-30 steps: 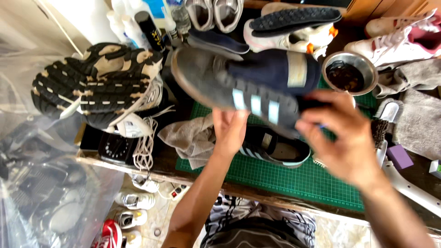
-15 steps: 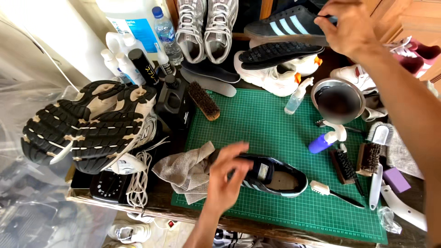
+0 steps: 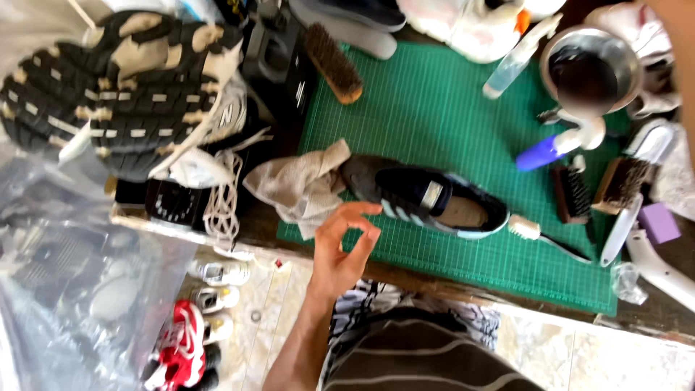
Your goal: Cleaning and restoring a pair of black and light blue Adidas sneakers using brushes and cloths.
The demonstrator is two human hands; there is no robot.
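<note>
A dark navy sneaker [image 3: 427, 199] with pale stripes lies on its side on the green cutting mat [image 3: 434, 123]. A crumpled beige cloth [image 3: 300, 185] rests at its toe end. My left hand [image 3: 344, 242] hovers just in front of the sneaker, at the mat's near edge, fingers loosely curled and apart, holding nothing. Only my right forearm [image 3: 673, 36] shows, running out of view at the top right, so the hand itself is hidden.
A pair of black-soled sneakers [image 3: 123, 87] lies upturned at the left with white laces [image 3: 221, 203] beside it. Brushes [image 3: 333, 61], a spray bottle [image 3: 510, 69], a metal cup [image 3: 590, 72] and a purple bottle [image 3: 546, 150] ring the mat. More shoes [image 3: 184, 351] sit on the floor below.
My left hand has let go of the navy sneaker and pulled back toward me. My right hand, which carried the other sneaker to the back, has left the view.
</note>
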